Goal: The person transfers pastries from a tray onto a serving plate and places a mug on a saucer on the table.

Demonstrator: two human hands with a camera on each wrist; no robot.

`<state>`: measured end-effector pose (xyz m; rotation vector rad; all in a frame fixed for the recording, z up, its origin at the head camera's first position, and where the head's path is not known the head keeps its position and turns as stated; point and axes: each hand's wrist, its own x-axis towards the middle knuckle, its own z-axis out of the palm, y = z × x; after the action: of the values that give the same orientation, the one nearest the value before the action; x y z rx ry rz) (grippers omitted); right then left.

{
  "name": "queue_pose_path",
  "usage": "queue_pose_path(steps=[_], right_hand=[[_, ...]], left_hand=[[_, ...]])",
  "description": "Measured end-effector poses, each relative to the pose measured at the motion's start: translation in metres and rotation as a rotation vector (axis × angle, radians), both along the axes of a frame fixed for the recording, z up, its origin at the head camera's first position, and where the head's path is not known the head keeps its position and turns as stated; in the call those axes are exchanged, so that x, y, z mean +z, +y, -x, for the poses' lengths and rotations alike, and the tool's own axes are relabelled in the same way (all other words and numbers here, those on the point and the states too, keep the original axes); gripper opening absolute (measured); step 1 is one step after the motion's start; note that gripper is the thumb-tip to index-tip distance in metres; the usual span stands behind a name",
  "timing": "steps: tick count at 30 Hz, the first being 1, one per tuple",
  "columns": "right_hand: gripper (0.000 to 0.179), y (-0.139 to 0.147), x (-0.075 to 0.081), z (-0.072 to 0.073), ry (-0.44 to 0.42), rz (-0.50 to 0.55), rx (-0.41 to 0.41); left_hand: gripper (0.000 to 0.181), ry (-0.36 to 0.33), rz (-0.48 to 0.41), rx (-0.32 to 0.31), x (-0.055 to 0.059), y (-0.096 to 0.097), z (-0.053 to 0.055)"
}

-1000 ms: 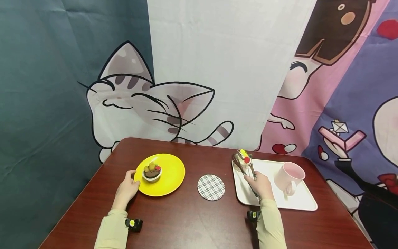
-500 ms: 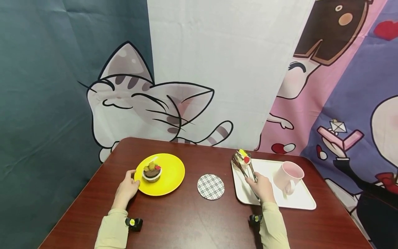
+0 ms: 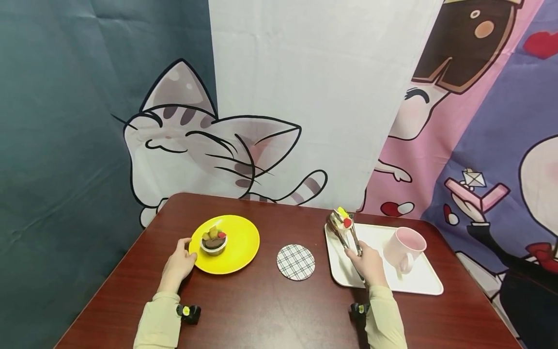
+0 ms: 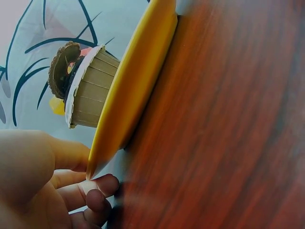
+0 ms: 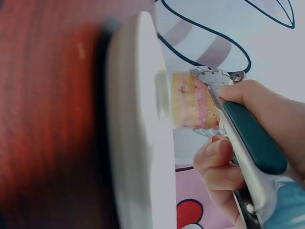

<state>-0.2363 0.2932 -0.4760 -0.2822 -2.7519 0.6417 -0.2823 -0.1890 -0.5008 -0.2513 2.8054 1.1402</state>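
Observation:
My left hand [image 3: 178, 261] pinches the left rim of a yellow plate [image 3: 241, 245], thumb above and fingers below the edge, as the left wrist view shows. A chocolate-topped cupcake [image 3: 213, 246] with fruit pieces and a pleated wrapper sits on the plate's left side. My right hand [image 3: 369, 264] grips metal serving tongs [image 5: 243, 148] with a green grip. Their jaws stand around a slice of layered yellow and pink cake [image 5: 193, 100], upright and close over the far left corner of a white tray [image 3: 348, 276]. Red and yellow toppings show on the slice in the head view.
A pink mug [image 3: 404, 247] stands on the right half of the tray. Between plate and tray lies a round checked coaster [image 3: 295, 262] on the brown wooden table [image 3: 270, 310]. A printed cloth backdrop [image 3: 322, 97] hangs behind the table's far edge.
My right hand has shifted very slightly to the right, its grip on the tongs unchanged. The left hand, plate and cupcake look the same.

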Motion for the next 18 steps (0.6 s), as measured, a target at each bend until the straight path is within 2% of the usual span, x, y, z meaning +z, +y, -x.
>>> queue_pose_path(steps=[7, 18], right_hand=[[0.031, 0.002, 0.007, -0.002, 0.026, -0.027, 0.032], [0.036, -0.003, 0.014, -0.003, -0.019, -0.023, 0.048]], left_hand=[[0.052, 0.000, 0.009, -0.003, -0.001, -0.001, 0.002], [0.052, -0.009, -0.001, 0.002, -0.001, 0.000, 0.001]])
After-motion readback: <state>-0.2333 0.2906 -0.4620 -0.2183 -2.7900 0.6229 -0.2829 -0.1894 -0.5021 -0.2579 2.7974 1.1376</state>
